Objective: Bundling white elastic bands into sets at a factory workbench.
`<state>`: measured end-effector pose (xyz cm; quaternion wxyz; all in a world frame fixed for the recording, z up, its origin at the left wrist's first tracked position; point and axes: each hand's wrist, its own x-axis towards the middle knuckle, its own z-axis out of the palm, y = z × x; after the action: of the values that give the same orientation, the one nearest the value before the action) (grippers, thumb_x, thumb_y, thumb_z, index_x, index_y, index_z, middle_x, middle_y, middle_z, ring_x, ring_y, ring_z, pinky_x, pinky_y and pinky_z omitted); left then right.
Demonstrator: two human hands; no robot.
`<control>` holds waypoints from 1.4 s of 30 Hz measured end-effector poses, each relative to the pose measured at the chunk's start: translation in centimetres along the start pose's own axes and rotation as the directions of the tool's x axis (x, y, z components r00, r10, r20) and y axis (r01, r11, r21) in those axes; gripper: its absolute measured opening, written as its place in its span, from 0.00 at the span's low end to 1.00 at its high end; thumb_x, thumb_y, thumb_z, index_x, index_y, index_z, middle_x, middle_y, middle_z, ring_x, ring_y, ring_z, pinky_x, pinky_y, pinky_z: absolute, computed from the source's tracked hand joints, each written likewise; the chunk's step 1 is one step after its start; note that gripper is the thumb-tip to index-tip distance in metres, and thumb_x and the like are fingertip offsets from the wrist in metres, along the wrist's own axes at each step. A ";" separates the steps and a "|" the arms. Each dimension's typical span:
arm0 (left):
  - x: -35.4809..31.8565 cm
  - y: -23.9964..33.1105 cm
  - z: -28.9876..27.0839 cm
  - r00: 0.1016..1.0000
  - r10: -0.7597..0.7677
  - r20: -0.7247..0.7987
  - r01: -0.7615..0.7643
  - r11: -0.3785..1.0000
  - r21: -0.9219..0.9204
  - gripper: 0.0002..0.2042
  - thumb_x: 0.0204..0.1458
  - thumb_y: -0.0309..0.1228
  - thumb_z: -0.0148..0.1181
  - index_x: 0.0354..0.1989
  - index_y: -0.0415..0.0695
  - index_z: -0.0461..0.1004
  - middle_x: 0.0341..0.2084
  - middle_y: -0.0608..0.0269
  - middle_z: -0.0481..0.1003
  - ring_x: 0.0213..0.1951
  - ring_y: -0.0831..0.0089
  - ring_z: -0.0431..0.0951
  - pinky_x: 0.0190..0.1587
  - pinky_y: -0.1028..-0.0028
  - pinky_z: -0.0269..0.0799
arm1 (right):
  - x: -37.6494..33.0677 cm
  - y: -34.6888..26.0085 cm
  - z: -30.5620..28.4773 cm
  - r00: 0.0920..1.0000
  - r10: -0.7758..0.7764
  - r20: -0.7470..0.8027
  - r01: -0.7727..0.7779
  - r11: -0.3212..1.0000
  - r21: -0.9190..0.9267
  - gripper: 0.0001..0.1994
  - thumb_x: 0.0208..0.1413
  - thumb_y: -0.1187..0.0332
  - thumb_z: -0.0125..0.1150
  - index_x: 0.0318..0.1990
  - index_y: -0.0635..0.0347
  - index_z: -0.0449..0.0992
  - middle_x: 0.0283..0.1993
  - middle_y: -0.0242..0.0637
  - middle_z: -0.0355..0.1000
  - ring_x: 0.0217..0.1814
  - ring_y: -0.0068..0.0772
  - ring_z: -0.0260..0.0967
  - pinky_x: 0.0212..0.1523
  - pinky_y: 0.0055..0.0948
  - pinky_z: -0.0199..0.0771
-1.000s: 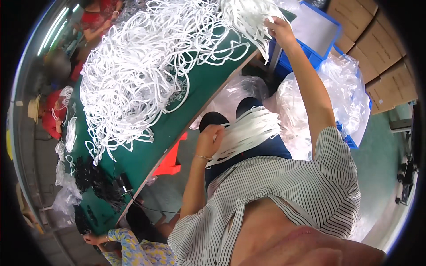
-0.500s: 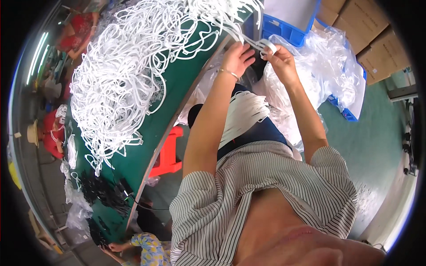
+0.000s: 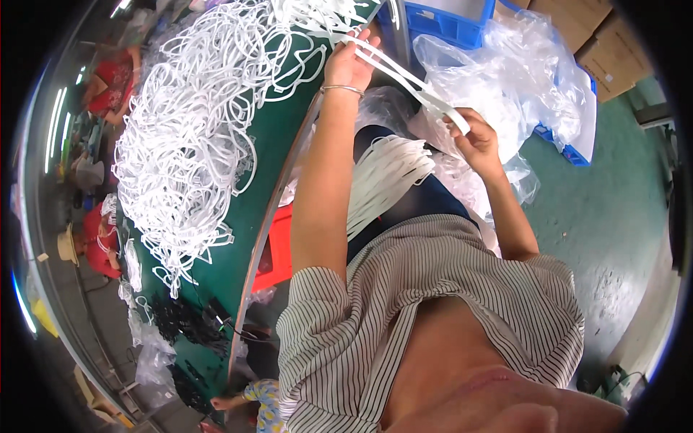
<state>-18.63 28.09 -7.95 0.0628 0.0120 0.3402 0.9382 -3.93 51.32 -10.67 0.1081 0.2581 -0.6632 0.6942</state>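
Observation:
A flat white strap loop (image 3: 404,78) stretches between my two hands, running slantwise past the table's edge. At its far left end my left hand (image 3: 349,66) holds it near the thumb, fingers curled, beside the pile. My right hand (image 3: 476,144) pinches the near right end, where the strap folds over the fingers. On the green table lies a big tangled pile of white straps (image 3: 189,137). Across my lap rests a bundle of similar white straps (image 3: 393,173), laid side by side.
Clear plastic bags (image 3: 498,79) and blue crates (image 3: 451,25) stand right of the table (image 3: 268,155), with cardboard boxes (image 3: 613,58) behind. A red stool (image 3: 273,249) is under the table edge. Black straps (image 3: 184,321) lie at the table's near end. Several people work around it.
My hands have moved apart, the left toward the pile and the right nearer to me, drawing the strap loop out longer between them. My view has shifted slightly.

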 end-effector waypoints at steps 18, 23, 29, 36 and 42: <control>-21.4 2.2 -1.5 0.982 0.095 -0.162 -0.108 0.991 -0.076 0.09 0.51 0.25 0.49 0.41 0.40 0.69 0.39 0.56 0.71 0.44 0.63 0.71 0.46 0.62 0.68 | -2.2 0.6 -3.7 0.946 0.323 0.007 -0.261 0.752 0.606 0.04 0.45 0.75 0.54 0.30 0.61 0.68 0.34 0.34 0.64 0.35 0.27 0.62 0.39 0.25 0.61; -33.1 3.0 -10.2 0.929 0.125 -0.349 -0.139 0.990 -0.014 0.08 0.49 0.23 0.52 0.38 0.39 0.70 0.36 0.59 0.72 0.41 0.67 0.72 0.45 0.65 0.70 | -1.2 5.4 1.4 0.862 0.428 0.274 -0.508 0.717 0.478 0.08 0.38 0.82 0.53 0.28 0.61 0.69 0.35 0.31 0.66 0.38 0.22 0.62 0.40 0.20 0.61; -41.1 0.5 -17.4 0.784 0.051 -0.618 -0.123 0.990 -0.074 0.07 0.48 0.24 0.54 0.37 0.41 0.70 0.33 0.58 0.74 0.38 0.67 0.75 0.40 0.71 0.73 | 1.7 8.2 3.8 0.649 0.430 0.628 -0.507 0.859 -0.064 0.13 0.39 0.85 0.47 0.34 0.63 0.72 0.37 0.33 0.67 0.43 0.29 0.64 0.47 0.22 0.60; -43.4 -1.7 -21.6 0.708 0.068 -0.703 -0.176 0.981 -0.083 0.07 0.46 0.22 0.56 0.35 0.43 0.72 0.28 0.63 0.74 0.31 0.73 0.75 0.29 0.78 0.74 | 13.9 7.8 4.3 0.822 0.379 0.425 -0.208 0.894 -0.396 0.07 0.44 0.79 0.50 0.31 0.63 0.73 0.28 0.37 0.72 0.32 0.27 0.69 0.36 0.22 0.67; -43.0 -0.6 -22.3 0.637 0.123 -0.761 -0.218 0.976 -0.024 0.07 0.46 0.21 0.55 0.35 0.43 0.71 0.26 0.66 0.74 0.27 0.75 0.75 0.28 0.78 0.72 | 26.3 9.7 11.8 0.995 0.093 0.029 -0.036 0.623 -0.781 0.16 0.45 0.58 0.54 0.36 0.61 0.73 0.37 0.47 0.71 0.40 0.47 0.69 0.40 0.37 0.69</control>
<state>22.61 8.91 -24.59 -0.1725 -0.3503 0.2789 0.8773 -28.32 33.80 -6.00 0.1620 0.1848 -0.9102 0.3335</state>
